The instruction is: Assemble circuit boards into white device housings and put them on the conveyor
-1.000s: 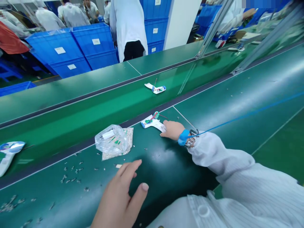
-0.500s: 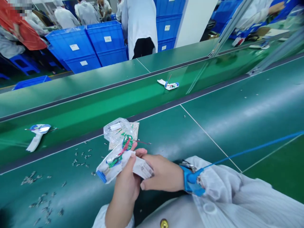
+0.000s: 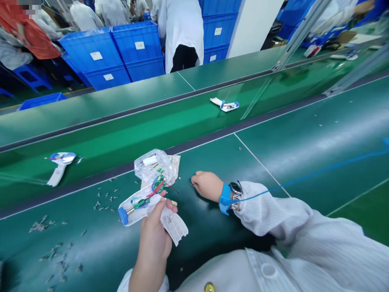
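My left hand (image 3: 156, 233) grips a white gun-shaped plastic half-shell (image 3: 152, 209) with a blue tip, a green circuit board and red wires inside, held just above the dark green table. My right hand (image 3: 207, 185), with a blue wrist strap (image 3: 225, 198) and a watch, rests on the table to the right of it with the fingers curled in a pinch; what they hold is too small to make out. A clear plastic bag (image 3: 154, 167) of small parts lies just beyond the shell.
Several small screws (image 3: 54, 247) lie scattered on the table at left. Two more white half-shells ride the green conveyor belt, one at left (image 3: 60, 166) and one farther right (image 3: 225, 105). Blue crates (image 3: 115, 52) and people in white coats stand behind.
My right hand let go of the shell and moved right onto the table, fingers pinched. My left hand keeps the shell. The shells on the belt drifted to the right.
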